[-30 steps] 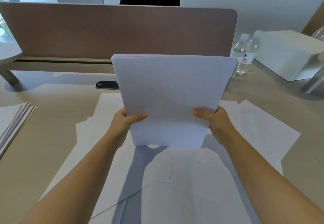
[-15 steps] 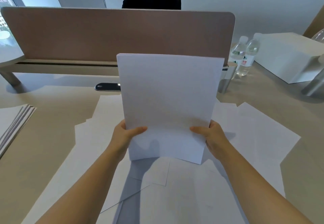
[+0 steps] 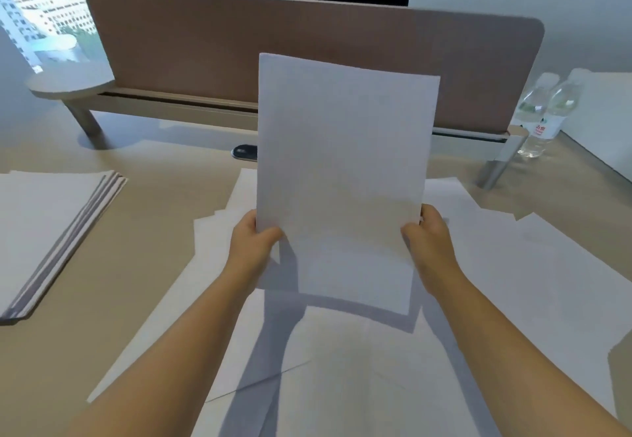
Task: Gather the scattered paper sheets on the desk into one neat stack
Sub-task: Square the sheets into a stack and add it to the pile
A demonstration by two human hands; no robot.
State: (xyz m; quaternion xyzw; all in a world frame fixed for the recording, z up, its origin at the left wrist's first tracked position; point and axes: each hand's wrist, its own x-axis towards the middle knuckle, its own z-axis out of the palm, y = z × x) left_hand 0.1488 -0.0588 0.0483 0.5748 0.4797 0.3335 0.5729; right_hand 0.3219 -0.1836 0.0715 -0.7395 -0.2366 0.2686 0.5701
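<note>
A: How are the hands placed?
B: The left hand (image 3: 251, 248) and right hand (image 3: 429, 248) pinch the upright sheaf of white paper sheets (image 3: 343, 176) by its side edges, thumbs in front, above loose white sheets (image 3: 513, 265) on the beige desk (image 3: 147, 231).
A: Around it?
B: Left, a stacked white paper pile (image 3: 51, 228); behind, a brown fabric divider panel (image 3: 205, 53); right, two clear plastic water bottles (image 3: 543, 111), contents unclear.

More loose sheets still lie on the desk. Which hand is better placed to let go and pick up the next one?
Probably the right hand: more loose sheets are exposed on its side. The left hand also grips the upright stack and could likely hold it alone.
</note>
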